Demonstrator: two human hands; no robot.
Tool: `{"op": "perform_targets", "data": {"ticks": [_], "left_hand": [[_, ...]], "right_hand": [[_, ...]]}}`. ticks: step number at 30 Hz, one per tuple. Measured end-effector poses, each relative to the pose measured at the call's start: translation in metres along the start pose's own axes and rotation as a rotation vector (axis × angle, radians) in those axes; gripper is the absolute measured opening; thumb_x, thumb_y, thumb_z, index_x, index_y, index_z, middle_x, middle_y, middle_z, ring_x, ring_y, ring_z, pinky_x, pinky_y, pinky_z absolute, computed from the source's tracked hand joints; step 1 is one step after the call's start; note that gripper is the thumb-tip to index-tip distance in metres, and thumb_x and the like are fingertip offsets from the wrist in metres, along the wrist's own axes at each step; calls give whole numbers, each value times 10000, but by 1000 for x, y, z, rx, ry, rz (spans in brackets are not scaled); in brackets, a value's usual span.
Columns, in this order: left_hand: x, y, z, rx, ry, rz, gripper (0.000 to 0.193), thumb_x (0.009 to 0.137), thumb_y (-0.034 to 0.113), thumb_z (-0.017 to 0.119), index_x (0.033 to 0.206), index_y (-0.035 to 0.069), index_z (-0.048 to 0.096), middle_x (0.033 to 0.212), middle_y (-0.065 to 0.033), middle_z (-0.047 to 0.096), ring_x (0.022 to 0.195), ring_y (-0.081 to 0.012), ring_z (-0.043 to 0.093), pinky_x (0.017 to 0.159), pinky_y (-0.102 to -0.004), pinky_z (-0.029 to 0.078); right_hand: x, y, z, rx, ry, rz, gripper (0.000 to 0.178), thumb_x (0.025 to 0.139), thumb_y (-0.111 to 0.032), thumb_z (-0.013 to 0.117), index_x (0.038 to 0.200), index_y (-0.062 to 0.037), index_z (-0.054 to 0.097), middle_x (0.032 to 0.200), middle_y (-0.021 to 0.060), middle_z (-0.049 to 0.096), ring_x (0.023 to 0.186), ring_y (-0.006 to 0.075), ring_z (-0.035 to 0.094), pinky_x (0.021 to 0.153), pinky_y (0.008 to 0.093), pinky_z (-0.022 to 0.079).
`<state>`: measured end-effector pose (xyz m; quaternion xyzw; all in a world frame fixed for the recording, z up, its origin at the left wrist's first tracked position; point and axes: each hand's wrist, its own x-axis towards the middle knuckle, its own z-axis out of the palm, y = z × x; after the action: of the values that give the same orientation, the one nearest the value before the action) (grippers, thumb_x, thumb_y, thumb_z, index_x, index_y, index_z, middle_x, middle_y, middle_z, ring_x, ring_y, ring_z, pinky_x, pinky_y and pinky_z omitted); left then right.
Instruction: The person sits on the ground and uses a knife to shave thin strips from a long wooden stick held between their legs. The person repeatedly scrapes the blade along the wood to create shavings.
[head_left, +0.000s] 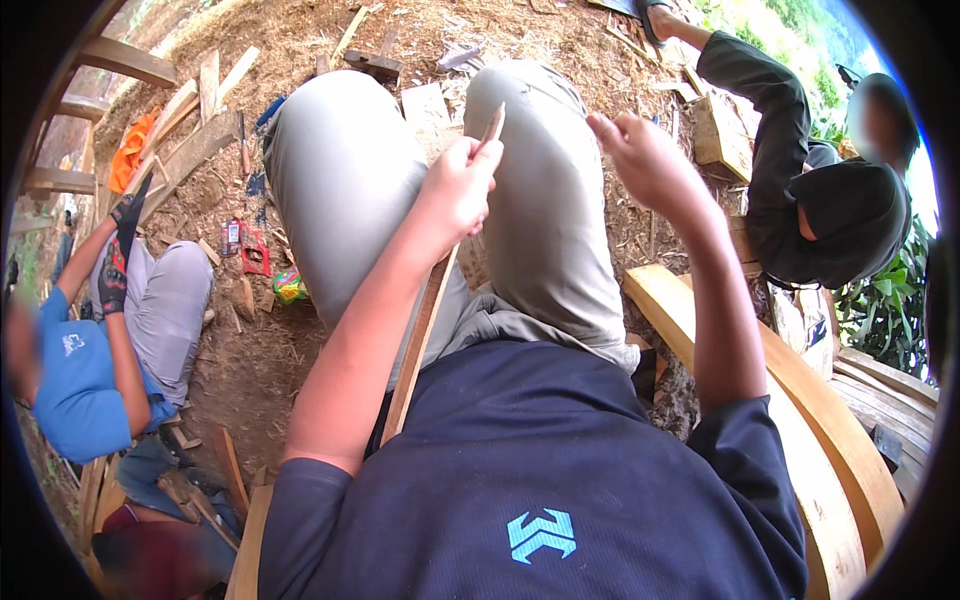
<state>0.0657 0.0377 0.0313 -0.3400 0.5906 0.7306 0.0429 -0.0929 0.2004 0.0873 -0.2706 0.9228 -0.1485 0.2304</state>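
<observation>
My left hand (458, 190) is closed round a long, thin wooden strip (428, 318), above the gap between my knees. The strip's narrow, pointed end sticks up past my fingers, and its lower part runs back under my forearm toward my waist. Off to the right, beyond my right knee, I hold my right hand (648, 165) raised, its fingers curled together. Whatever those fingers may hold is too small or hidden to make out. That hand is apart from the strip.
Pale curved timbers (735, 385) lie close at my right. A person in dark clothes (765, 130) sits at far right; another in a blue shirt (85, 385) sits at left with a dark blade. A red tool (255, 250) lies on the chip-strewn ground (235, 340).
</observation>
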Motion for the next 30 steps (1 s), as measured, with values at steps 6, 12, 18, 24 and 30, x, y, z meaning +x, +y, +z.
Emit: {"op": "perform_targets", "data": {"ticks": [6,12,18,24,30], "left_hand": [[4,-2,15,139,-105,1,285,1047,344,509,1015,61,505,675,28,473,409,-43,405,362,-230,347],[15,-22,19,370,65,180,428,996,384,558,1006,-44,548,884,-265,680,926,-400,688,815,-464,512],[13,-28,22,385,99,270,362,1029,350,534,986,-9,530,759,-146,596,698,-226,578,652,-384,464],[11,-30,23,397,107,306,328,1041,308,506,983,-15,494,769,-230,621,693,-375,633,633,-450,475],[18,-40,22,448,140,413,328,1044,298,486,986,-24,465,766,-297,634,773,-495,647,652,-533,500]], "right_hand": [[-8,12,27,92,-83,83,687,1031,-538,430,888,94,659,887,337,659,933,472,656,861,511,491],[-10,21,35,103,-167,102,713,1024,-576,437,868,90,637,826,278,624,834,386,608,802,485,477],[-17,21,32,-146,-113,-222,486,1083,-349,398,1081,66,651,748,269,612,777,414,647,766,511,511],[-25,10,49,-374,79,-228,512,1081,-381,383,891,16,644,774,248,645,770,445,651,720,525,527],[-22,-11,68,-269,121,52,594,1067,-456,369,828,7,653,822,269,679,821,462,668,752,522,536]]}}
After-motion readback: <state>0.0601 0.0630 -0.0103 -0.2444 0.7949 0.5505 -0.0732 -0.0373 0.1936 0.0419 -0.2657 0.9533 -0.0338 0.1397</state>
